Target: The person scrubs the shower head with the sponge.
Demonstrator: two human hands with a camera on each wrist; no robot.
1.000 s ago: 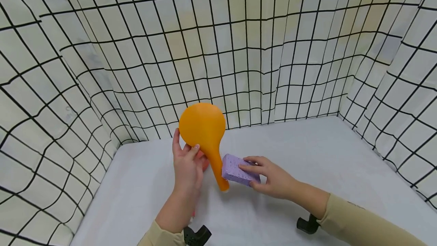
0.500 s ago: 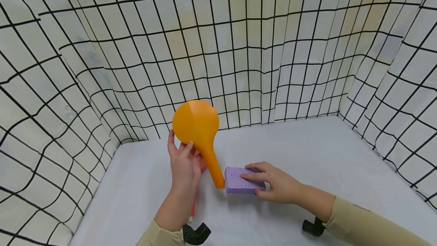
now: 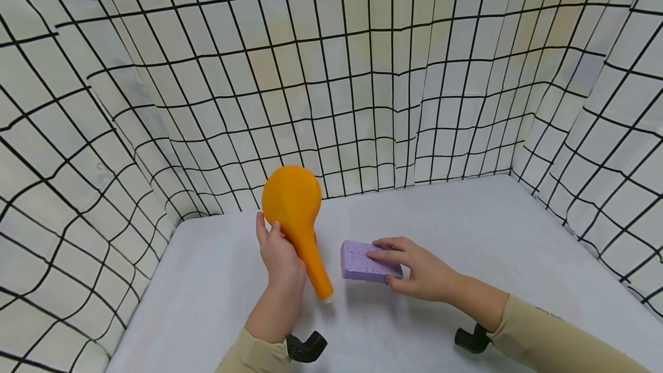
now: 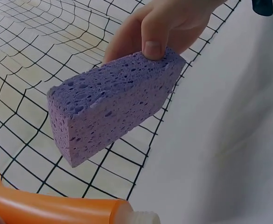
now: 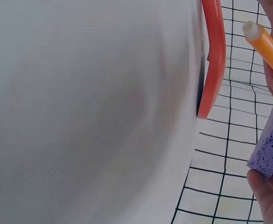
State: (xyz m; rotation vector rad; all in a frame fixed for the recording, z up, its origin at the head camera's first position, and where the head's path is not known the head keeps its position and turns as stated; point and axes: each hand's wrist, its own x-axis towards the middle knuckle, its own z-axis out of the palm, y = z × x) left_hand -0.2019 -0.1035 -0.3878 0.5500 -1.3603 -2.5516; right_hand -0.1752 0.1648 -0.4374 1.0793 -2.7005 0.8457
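Observation:
My left hand (image 3: 279,258) grips an orange paddle-shaped thing (image 3: 291,200) at the neck below its round head. Its tapered handle (image 3: 317,278) points down and right to a white tip just above the white tabletop (image 3: 466,229). My right hand (image 3: 414,266) holds a purple sponge (image 3: 362,261) low over the table, fingers on top and thumb at its near side. In the left wrist view the thumb pinches the sponge (image 4: 113,102) above the orange handle (image 4: 57,207). A small gap lies between sponge and handle.
Black-gridded white curtains (image 3: 362,85) wall in the table at the back and on both sides. A red-orange curved rim (image 5: 214,56) lies on the table near the handle tip (image 5: 262,42) in the right wrist view. Black wrist mounts (image 3: 305,347) show at the near edge.
The left hand has lowered and turned the orange paddle, so its head looks narrower. The right hand drew the sponge away from the handle and levelled it.

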